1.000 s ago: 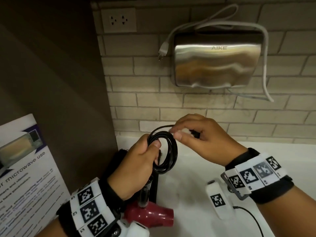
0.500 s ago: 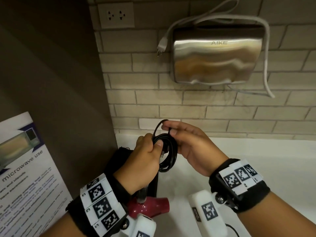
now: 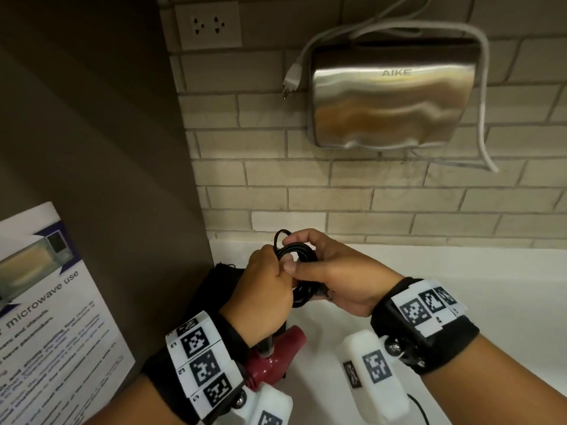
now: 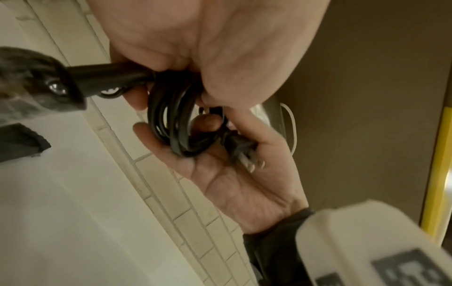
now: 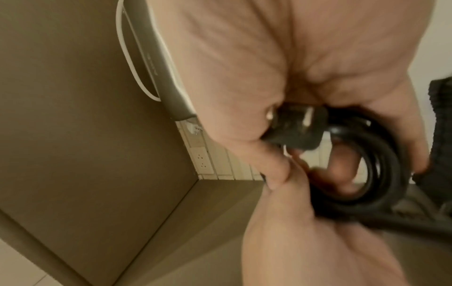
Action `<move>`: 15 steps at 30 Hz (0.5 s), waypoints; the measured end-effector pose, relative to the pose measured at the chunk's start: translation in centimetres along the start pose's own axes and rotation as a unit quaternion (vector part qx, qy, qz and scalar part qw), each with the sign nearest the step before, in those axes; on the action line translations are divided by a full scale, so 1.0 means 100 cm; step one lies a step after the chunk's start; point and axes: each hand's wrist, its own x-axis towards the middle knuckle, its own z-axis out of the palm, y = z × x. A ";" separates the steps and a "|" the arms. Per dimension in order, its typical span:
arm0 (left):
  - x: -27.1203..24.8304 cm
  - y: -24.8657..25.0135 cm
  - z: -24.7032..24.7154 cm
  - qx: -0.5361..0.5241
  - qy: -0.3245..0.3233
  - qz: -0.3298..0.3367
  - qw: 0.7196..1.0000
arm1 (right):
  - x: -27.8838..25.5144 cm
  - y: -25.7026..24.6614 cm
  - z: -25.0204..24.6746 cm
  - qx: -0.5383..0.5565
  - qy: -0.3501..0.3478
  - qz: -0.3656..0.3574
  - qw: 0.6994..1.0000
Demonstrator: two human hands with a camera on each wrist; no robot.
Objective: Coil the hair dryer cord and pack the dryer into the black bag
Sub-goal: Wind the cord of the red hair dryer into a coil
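Note:
Both hands hold the black cord [image 3: 302,256], wound into a small coil above the white counter [image 3: 475,302]. My left hand [image 3: 277,266] grips the coil's left side, just above the dryer's black handle [image 4: 107,77]. My right hand [image 3: 296,254] curls round the coil's right side, with the plug [image 4: 242,152] lying across its palm. The plug [image 5: 296,127] and coil [image 5: 381,174] also show in the right wrist view. The red hair dryer [image 3: 276,354] hangs below my left wrist. The black bag [image 3: 214,286] lies flat on the counter under my left hand, partly hidden.
A steel hand dryer [image 3: 392,93] with a loose white cable hangs on the brick wall behind. A wall outlet [image 3: 208,24] is up left. A brown side panel carries a microwave notice [image 3: 46,317] at left. Bare counter spreads to the right.
My right hand has brought the plug end in against the coil and closed round it. Both hands now meet on a tighter, smaller bundle.

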 end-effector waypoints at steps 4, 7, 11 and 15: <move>0.008 -0.005 -0.019 0.010 -0.038 -0.034 0.999 | -0.013 -0.004 -0.007 -0.191 -0.062 -0.016 0.980; 0.015 -0.009 -0.041 -0.014 -0.047 -0.042 0.998 | -0.026 -0.017 -0.015 -0.426 -0.031 -0.125 0.895; 0.009 -0.003 -0.061 -0.038 -0.105 -0.006 0.994 | -0.038 -0.033 -0.048 -0.495 0.010 -0.182 0.849; 0.007 0.004 -0.065 -0.057 -0.115 0.026 0.991 | -0.038 -0.031 -0.062 -0.500 0.054 -0.228 0.834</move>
